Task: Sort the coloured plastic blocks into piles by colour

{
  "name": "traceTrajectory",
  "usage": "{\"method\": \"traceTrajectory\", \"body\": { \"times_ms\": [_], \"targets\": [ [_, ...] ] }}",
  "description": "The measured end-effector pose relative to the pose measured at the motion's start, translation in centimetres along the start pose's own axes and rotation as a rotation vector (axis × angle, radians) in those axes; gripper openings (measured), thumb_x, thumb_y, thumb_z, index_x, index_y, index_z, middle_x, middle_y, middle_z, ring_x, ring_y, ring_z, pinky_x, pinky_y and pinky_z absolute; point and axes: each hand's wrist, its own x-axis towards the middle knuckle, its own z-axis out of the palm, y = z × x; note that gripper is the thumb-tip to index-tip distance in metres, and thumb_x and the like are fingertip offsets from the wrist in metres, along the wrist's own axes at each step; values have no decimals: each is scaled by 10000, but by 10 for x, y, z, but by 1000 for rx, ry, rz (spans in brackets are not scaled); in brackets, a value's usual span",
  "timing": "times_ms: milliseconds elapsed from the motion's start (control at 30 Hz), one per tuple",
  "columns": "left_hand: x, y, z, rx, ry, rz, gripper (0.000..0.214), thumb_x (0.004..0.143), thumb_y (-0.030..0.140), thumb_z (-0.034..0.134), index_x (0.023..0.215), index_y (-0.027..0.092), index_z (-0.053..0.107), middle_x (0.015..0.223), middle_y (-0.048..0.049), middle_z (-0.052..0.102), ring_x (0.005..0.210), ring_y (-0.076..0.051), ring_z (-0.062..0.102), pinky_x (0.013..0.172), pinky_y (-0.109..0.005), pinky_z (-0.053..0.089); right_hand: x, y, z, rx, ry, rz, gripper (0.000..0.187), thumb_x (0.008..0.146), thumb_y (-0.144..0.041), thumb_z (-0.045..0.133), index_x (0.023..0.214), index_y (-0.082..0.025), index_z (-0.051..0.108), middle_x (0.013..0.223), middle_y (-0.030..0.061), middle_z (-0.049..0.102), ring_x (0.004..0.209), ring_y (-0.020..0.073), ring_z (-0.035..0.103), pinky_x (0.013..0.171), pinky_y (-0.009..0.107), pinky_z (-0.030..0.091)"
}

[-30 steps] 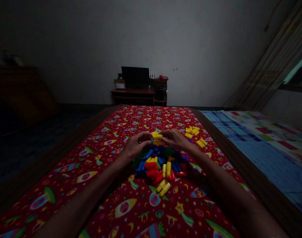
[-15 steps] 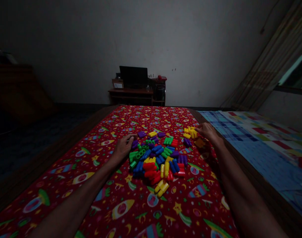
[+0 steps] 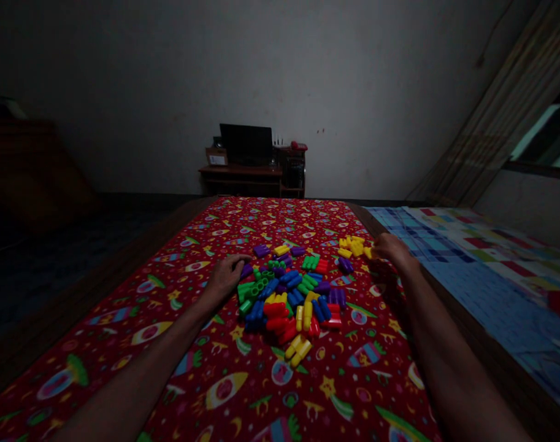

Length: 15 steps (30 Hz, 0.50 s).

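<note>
My left hand [image 3: 225,274] rests at the left edge of a heap of plastic building blocks [image 3: 292,280], its fingers loosely stretched beside a purple block [image 3: 245,271] and holding nothing visible. On the right, my right hand [image 3: 392,250] has its fingertips closed on a small yellow block [image 3: 368,252]. Just left of that lies a group of yellow blocks [image 3: 354,245]. A separate purple block [image 3: 345,265] sits below the group. The heap mixes red, blue, green, purple and yellow pieces, with two-part yellow pieces [image 3: 298,350] at its near edge.
A red cloth [image 3: 224,368] with rockets and stars covers the surface under the blocks. Beyond it stands a desk [image 3: 240,172] with a dark monitor [image 3: 246,143]. Patterned bedding [image 3: 445,258] lies to the right; a wooden cabinet [image 3: 26,166] stands at far left.
My right hand has drawn slightly right and down from the yellow group, now with a yellow block at its fingertips. The piece that lay in shadow below it no longer shows there. My left hand barely shifts.
</note>
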Motion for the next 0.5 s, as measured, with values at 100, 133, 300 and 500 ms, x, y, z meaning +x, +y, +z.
{"method": "traceTrajectory", "body": {
  "times_ms": [100, 133, 300, 500],
  "targets": [
    [0, -2, 1, 9, 3, 10, 381, 781, 322, 399, 941, 183, 715, 1008, -71, 733, 935, -237, 661, 866, -351, 509, 0, 2, 3, 28, 27, 7, 312, 855, -218, 476, 1070, -135, 686, 1072, 167, 678, 981, 250, 653, 738, 291, 472],
    [0, -2, 2, 12, 5, 15, 378, 778, 323, 399, 931, 186, 716, 1003, -71, 733, 932, -238, 661, 866, -354, 510, -1, 2, 4, 49, 43, -14, 326, 878, -234, 453, 1094, -131, 675, 1101, 177, 666, 1012, 254, 642, 765, 293, 470],
    [2, -4, 3, 15, 20, 48, 371, 766, 326, 395, 895, 193, 716, 979, -67, 735, 919, -233, 662, 851, -353, 518, -6, -15, 13, 93, 125, -99, 449, 944, -379, 407, 1291, -134, 551, 1238, 200, 595, 1173, 284, 547, 918, 367, 441],
    [1, -4, 3, 53, 1, 84, 361, 776, 300, 396, 917, 186, 709, 1009, -70, 725, 942, -230, 655, 892, -366, 505, -7, -49, 35, -1, 85, -479, 521, 945, -539, 332, 1396, -309, 455, 1506, 118, 354, 1365, 371, 298, 1034, 674, 229]
  ]
}}
